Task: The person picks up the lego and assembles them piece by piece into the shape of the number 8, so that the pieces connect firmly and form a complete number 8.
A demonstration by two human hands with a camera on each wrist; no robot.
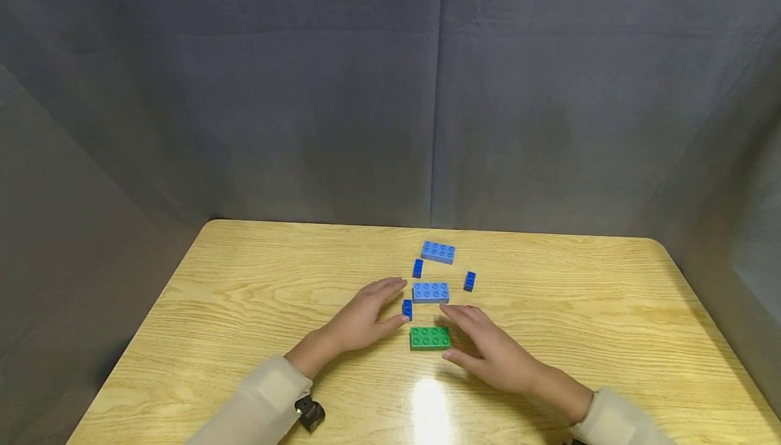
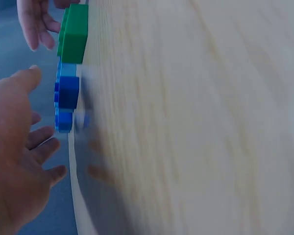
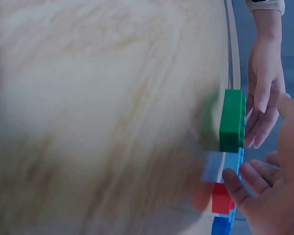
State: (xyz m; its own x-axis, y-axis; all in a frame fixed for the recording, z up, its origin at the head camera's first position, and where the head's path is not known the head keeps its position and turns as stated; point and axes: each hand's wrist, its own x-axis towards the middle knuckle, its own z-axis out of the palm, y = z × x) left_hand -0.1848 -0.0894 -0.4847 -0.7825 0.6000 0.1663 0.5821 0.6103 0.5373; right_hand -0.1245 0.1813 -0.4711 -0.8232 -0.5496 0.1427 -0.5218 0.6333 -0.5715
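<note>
A green building brick (image 1: 430,339) lies on the wooden table between the two hands. My left hand (image 1: 363,320) is spread and empty, its thumb and fingertips beside a small dark blue brick (image 1: 407,308). On the other side, my right hand (image 1: 497,351) has its thumb near the green brick's right end and holds nothing. Just beyond the green brick is a light blue brick (image 1: 430,293). A red brick (image 3: 222,198), mostly hidden behind the right fingers in the head view, shows by those fingers in the right wrist view.
Farther back lie a second light blue brick (image 1: 438,252) and a small dark blue brick (image 1: 417,268). Another dark blue brick (image 1: 470,281) sits to the right. The table (image 1: 256,268) ends at a grey curtain (image 1: 305,126) behind it.
</note>
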